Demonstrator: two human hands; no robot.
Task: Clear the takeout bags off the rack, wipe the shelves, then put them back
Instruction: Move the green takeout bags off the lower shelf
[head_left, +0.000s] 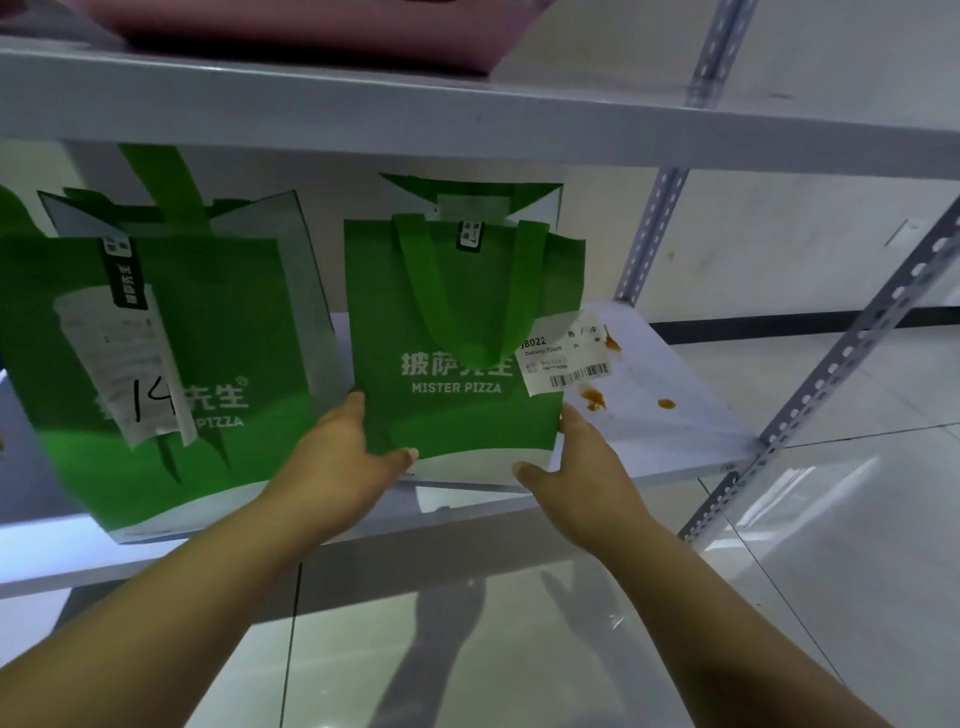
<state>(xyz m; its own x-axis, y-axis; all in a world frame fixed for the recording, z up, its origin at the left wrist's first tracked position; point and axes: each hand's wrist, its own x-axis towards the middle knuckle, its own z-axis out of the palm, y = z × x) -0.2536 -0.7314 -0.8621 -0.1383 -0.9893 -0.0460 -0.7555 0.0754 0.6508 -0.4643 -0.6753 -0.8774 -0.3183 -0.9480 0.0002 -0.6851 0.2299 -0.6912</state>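
A green "Mister Pizza" takeout bag (457, 332) stands upright on the white middle shelf (675, 441), a barcode receipt (566, 358) stuck to its right side. My left hand (343, 457) grips its lower left edge, thumb across the front. On the lower right corner sits my right hand (582, 467), thumb under the bottom edge. A second green bag (156, 364) with a slip marked "14" stands to the left, apart from both hands.
Orange sauce stains (595, 399) dot the shelf to the right of the held bag. A pink bag (311, 31) lies on the upper shelf (519, 119). Perforated metal posts (831, 374) frame the rack's right end. Glossy tiled floor lies below.
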